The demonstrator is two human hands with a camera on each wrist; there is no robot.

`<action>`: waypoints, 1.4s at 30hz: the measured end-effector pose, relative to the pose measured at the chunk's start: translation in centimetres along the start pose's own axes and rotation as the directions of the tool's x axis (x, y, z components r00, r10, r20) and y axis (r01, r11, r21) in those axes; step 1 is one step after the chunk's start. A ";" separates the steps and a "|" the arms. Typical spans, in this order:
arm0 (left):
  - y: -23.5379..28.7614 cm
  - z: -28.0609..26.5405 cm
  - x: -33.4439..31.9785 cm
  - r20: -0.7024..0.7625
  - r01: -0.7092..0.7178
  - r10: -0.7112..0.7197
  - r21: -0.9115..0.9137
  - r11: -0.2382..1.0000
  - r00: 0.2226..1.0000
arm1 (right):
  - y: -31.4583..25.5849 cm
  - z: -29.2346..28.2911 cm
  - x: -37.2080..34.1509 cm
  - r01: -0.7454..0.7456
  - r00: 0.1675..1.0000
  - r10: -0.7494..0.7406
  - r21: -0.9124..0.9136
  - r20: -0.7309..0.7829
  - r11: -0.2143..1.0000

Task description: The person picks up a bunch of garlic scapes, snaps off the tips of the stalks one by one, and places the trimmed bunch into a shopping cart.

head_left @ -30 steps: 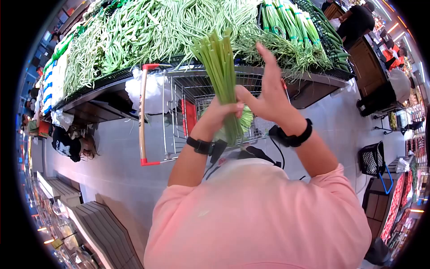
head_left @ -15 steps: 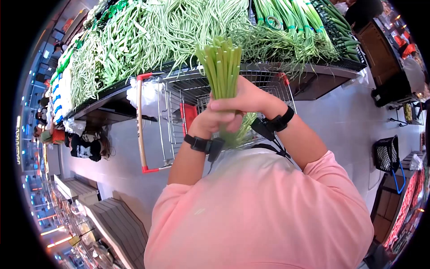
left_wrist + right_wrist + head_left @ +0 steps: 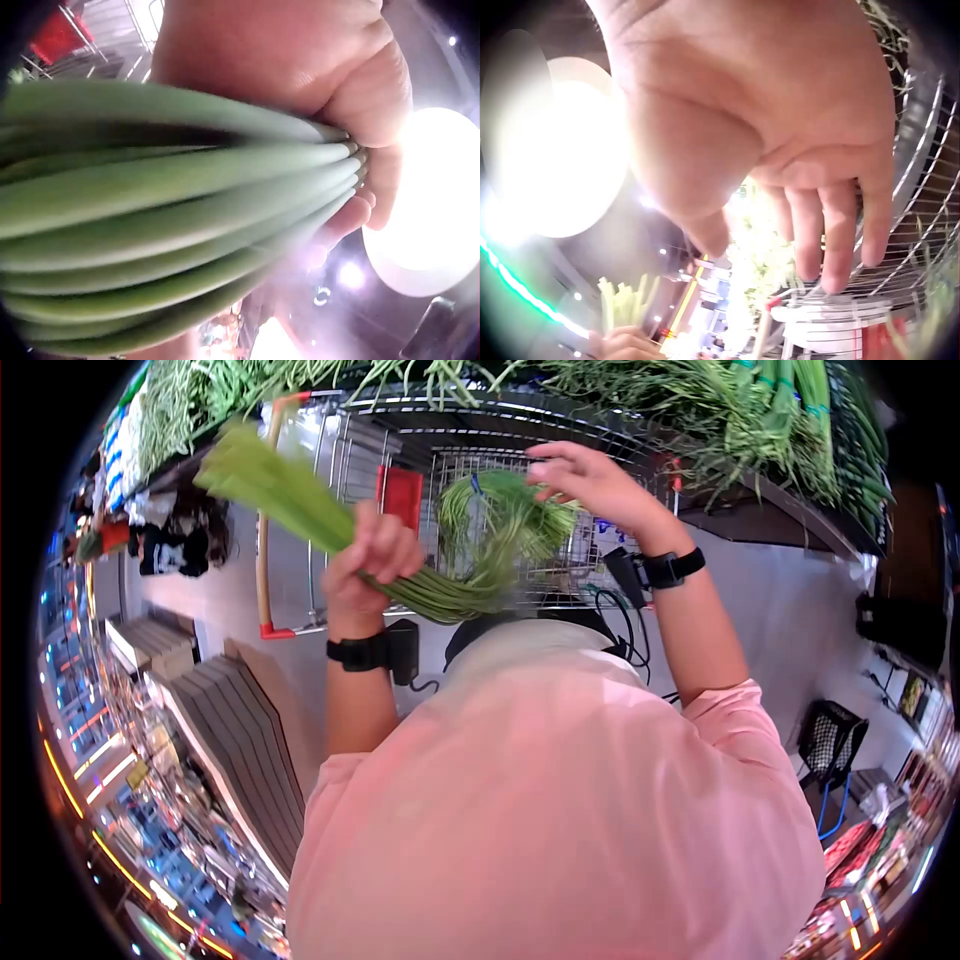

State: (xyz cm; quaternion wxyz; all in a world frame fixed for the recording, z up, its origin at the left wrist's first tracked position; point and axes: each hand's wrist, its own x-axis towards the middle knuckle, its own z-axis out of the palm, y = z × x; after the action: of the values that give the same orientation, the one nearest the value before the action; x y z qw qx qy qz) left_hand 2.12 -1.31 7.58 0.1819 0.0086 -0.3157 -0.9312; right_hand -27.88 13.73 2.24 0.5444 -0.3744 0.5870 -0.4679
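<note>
My left hand (image 3: 375, 555) grips a bunch of garlic scapes (image 3: 290, 500) around its middle, left of my body. The pale cut ends point up and left, blurred by motion, while the thin lower stems bend back over the cart. Up close in the left wrist view, the smooth green stems (image 3: 172, 195) lie side by side under the hand. My right hand (image 3: 595, 485) hovers over the shopping cart (image 3: 440, 460), palm bare, fingers extended and loosely bent. Below it, a green bundle (image 3: 535, 515) with a blue tie (image 3: 476, 484) lies in the cart.
Ahead is a vegetable stand with long beans (image 3: 215, 405), loose thin greens (image 3: 680, 420) and tied green stalks (image 3: 790, 410). The cart has a red panel (image 3: 400, 498) and a handle (image 3: 265, 560) at left. A black basket (image 3: 832, 735) stands on the right; a person (image 3: 175, 550) is at far left.
The right hand has come off the bunch, after gripping it half a second ago, and moved right. The left hand has swung the bunch left and tilted it. The view has shifted down towards the cart.
</note>
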 end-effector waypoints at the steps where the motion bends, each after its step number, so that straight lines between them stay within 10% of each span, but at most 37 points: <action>1: 0.2 -0.3 -0.7 -0.062 -0.101 0.102 0.021 0.995 0.993 | 2.2 -1.0 1.0 -0.103 0.990 0.102 -0.005 -0.095 0.995; 6: -0.1 -1.9 -4.8 -0.320 -0.408 0.419 0.107 0.907 0.849 | 13.8 -2.2 7.9 -0.319 0.938 0.339 -0.210 0.068 0.924; 12: 2.2 -2.7 -7.3 -0.262 -0.358 0.477 0.394 0.847 0.839 | 29.8 1.4 14.4 -0.361 0.821 0.540 -0.564 0.185 0.742; 16: 2.9 -6.9 -9.0 -0.026 -0.375 0.421 0.409 0.832 0.907 | 33.6 6.7 17.5 -0.194 0.833 0.516 -0.770 0.198 0.607; 19: 2.1 -7.6 -11.3 -0.123 -0.389 0.511 0.508 0.769 0.850 | 37.1 9.2 18.9 0.020 0.971 0.148 -0.682 0.188 0.732; 23: 3.6 -8.4 -14.6 -0.236 -0.381 0.537 0.485 0.787 0.810 | 38.2 12.2 21.2 -0.076 0.824 0.556 -0.951 0.110 0.301; 25: 5.4 -8.6 -15.4 -0.250 -0.334 0.496 0.488 0.806 0.831 | 38.6 12.4 20.0 -0.079 0.807 0.579 -0.953 0.111 0.293; 31: 9.6 -6.9 -14.1 -0.276 -0.304 0.451 0.442 0.844 0.849 | 28.7 10.3 14.2 -0.122 0.932 0.362 -0.910 0.032 0.396; 33: 10.4 -7.1 -13.4 -0.265 -0.266 0.399 0.422 0.866 0.878 | 22.2 9.5 11.1 0.090 0.988 0.070 -0.876 0.139 0.473; 42: 5.3 -9.8 -4.0 -0.272 -0.010 0.022 0.044 0.999 0.962 | -0.7 12.7 2.4 0.293 0.855 -0.518 -0.828 0.004 0.478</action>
State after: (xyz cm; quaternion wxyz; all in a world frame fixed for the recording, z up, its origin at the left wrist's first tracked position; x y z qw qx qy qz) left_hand 8.91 -9.51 2.47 0.2308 0.1377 -0.3071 -0.9129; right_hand -15.64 9.41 2.60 0.1094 -0.6463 0.6890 -0.3092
